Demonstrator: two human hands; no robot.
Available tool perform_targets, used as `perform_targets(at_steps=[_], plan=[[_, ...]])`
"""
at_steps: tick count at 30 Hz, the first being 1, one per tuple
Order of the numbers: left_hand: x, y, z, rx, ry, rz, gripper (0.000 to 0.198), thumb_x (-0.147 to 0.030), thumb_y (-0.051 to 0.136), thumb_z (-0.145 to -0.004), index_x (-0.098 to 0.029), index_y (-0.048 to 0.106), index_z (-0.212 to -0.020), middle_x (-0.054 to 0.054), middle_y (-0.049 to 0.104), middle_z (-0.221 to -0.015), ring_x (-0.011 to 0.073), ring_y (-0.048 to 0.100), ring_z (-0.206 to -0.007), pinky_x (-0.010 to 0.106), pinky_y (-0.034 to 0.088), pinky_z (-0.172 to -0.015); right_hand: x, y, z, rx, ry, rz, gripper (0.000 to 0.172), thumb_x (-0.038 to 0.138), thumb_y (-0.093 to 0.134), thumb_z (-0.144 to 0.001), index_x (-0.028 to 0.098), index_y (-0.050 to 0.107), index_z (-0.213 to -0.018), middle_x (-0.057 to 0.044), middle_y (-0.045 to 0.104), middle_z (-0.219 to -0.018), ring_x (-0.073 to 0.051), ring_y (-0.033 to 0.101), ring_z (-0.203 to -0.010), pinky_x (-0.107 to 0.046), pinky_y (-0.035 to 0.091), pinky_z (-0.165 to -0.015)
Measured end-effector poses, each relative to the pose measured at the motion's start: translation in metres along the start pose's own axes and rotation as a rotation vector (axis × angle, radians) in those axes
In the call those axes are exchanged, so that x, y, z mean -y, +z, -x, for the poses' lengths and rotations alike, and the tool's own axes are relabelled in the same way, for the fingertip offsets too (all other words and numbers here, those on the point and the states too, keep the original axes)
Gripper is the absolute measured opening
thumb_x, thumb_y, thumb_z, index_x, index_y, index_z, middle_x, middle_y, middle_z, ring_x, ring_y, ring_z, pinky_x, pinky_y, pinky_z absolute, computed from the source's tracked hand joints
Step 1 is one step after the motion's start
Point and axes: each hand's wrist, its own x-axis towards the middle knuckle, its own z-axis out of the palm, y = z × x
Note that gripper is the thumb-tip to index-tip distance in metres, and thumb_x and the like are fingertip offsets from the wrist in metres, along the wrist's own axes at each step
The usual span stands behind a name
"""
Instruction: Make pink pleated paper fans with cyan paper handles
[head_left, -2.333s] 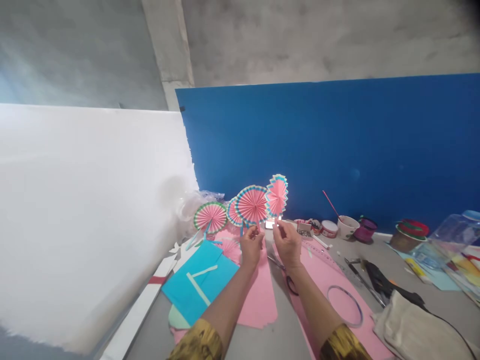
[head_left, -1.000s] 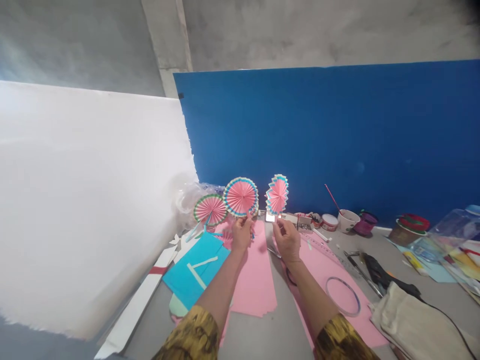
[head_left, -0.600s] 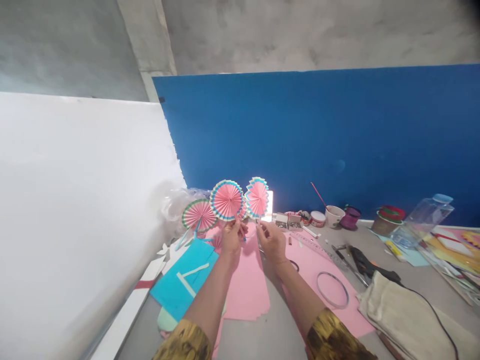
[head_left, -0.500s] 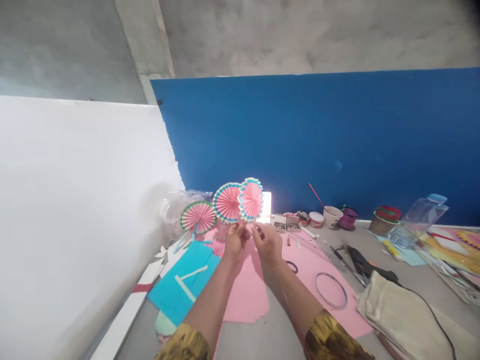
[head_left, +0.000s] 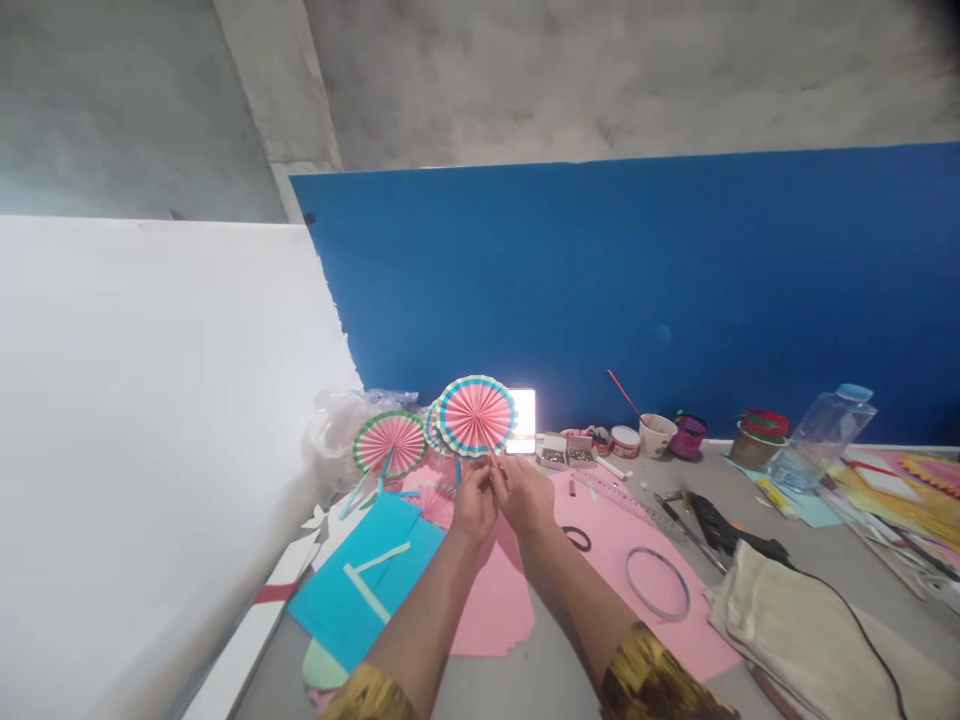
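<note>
Fingers (head_left: 504, 484) of the left hand (head_left: 475, 505) and right hand (head_left: 527, 499) meet in a narrow pinch at the base of a pink pleated fan (head_left: 477, 415), raised above the grey worktop (head_left: 551, 662). Near its far edge, a tub (head_left: 625, 441) bears a label too small to read. A blue panel (head_left: 637, 280) and white panel (head_left: 150, 350) stand beneath bare concrete (head_left: 562, 80).

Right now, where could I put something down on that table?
There's bare gray tabletop up front between the pink paper stack and the right forearm, and another patch between the beige cloth and light blue sheet. The left is crowded with blue paper and a green-edged fan; the back, with containers.
</note>
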Motion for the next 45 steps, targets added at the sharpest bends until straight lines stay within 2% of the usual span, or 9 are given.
perform_targets(at_steps=[5, 17, 22, 28, 31, 35, 38, 41, 45], plan=[[0.001, 0.001, 0.0, -0.027, -0.013, 0.014, 0.02, -0.03, 0.078, -0.073, -0.018, 0.063, -0.077, 0.0, 0.068, -0.074, 0.0135, 0.069, -0.073, 0.026, 0.054, -0.074, -0.003, 0.004, 0.003, 0.013, -0.007, -0.028, 0.031, 0.037, 0.046, -0.104, 0.023, 0.071, -0.091, -0.004, 0.069, -0.078, -0.016, 0.059, -0.063, -0.029, 0.026, -0.054], [0.005, -0.003, 0.0, -0.043, 0.001, -0.061, 0.029, -0.032, 0.083, -0.068, -0.017, 0.058, -0.069, -0.002, 0.064, -0.066, 0.0138, 0.067, -0.067, 0.026, 0.051, -0.069, -0.003, 0.007, 0.007, 0.027, -0.004, -0.077, 0.028, 0.032, 0.049, -0.101, 0.023, 0.071, -0.087, -0.003, 0.067, -0.078, -0.016, 0.056, -0.061, -0.028, 0.027, -0.054], [0.006, -0.004, -0.001, -0.055, 0.009, -0.079, 0.032, -0.032, 0.085, -0.068, -0.017, 0.057, -0.067, -0.003, 0.062, -0.064, 0.0123, 0.064, -0.064, 0.025, 0.05, -0.067, -0.005, 0.008, 0.006, 0.002, 0.006, -0.131, 0.029, 0.03, 0.05, -0.101, 0.022, 0.069, -0.083, -0.004, 0.066, -0.076, -0.016, 0.057, -0.064, -0.027, 0.033, -0.057], [0.006, -0.011, -0.008, -0.076, 0.01, -0.103, 0.021, -0.034, 0.068, -0.093, -0.014, 0.064, -0.088, -0.001, 0.064, -0.078, 0.0104, 0.06, -0.064, 0.025, 0.052, -0.061, -0.01, 0.005, 0.0, -0.059, 0.05, -0.192, 0.031, 0.031, 0.044, -0.104, 0.02, 0.069, -0.089, -0.004, 0.065, -0.076, -0.017, 0.057, -0.07, -0.026, 0.041, -0.065], [0.007, -0.014, -0.01, -0.081, -0.008, -0.109, 0.021, -0.034, 0.063, -0.097, -0.013, 0.065, -0.097, 0.0, 0.065, -0.084, 0.0103, 0.06, -0.065, 0.025, 0.054, -0.06, -0.009, 0.003, -0.001, -0.057, 0.053, -0.202, 0.033, 0.032, 0.043, -0.105, 0.019, 0.068, -0.089, -0.004, 0.065, -0.077, -0.017, 0.057, -0.07, -0.027, 0.041, -0.066], [0.009, -0.012, -0.007, -0.094, -0.011, -0.069, 0.021, -0.033, 0.064, -0.097, -0.014, 0.065, -0.103, 0.003, 0.067, -0.094, 0.0133, 0.065, -0.076, 0.03, 0.057, -0.068, -0.006, 0.005, 0.003, -0.004, 0.045, -0.192, 0.034, 0.035, 0.045, -0.104, 0.021, 0.069, -0.086, -0.004, 0.066, -0.077, -0.017, 0.058, -0.07, -0.026, 0.038, -0.062], [0.009, -0.006, -0.003, -0.09, -0.021, -0.023, 0.018, -0.031, 0.066, -0.094, -0.013, 0.065, -0.092, 0.001, 0.066, -0.085, 0.013, 0.064, -0.074, 0.029, 0.056, -0.068, -0.003, 0.008, 0.007, 0.042, 0.051, -0.166, 0.031, 0.035, 0.047, -0.103, 0.021, 0.072, -0.091, -0.005, 0.067, -0.081, -0.017, 0.057, -0.067, -0.027, 0.034, -0.059], [0.008, 0.0, 0.003, -0.074, -0.036, 0.021, 0.021, -0.027, 0.075, -0.082, -0.015, 0.061, -0.074, -0.003, 0.063, -0.07, 0.0113, 0.062, -0.066, 0.025, 0.052, -0.065, -0.002, 0.009, 0.009, 0.082, 0.069, -0.142, 0.029, 0.033, 0.048, -0.102, 0.02, 0.072, -0.093, -0.006, 0.066, -0.083, -0.016, 0.056, -0.065, -0.027, 0.031, -0.058], [0.003, 0.006, 0.008, -0.053, -0.052, 0.057, 0.023, -0.025, 0.082, -0.067, -0.017, 0.061, -0.071, -0.003, 0.066, -0.066, 0.0124, 0.066, -0.065, 0.024, 0.05, -0.065, -0.003, 0.008, 0.009, 0.12, 0.095, -0.138, 0.028, 0.031, 0.048, -0.101, 0.019, 0.072, -0.091, -0.006, 0.065, -0.084, -0.016, 0.055, -0.066, -0.027, 0.03, -0.057]])
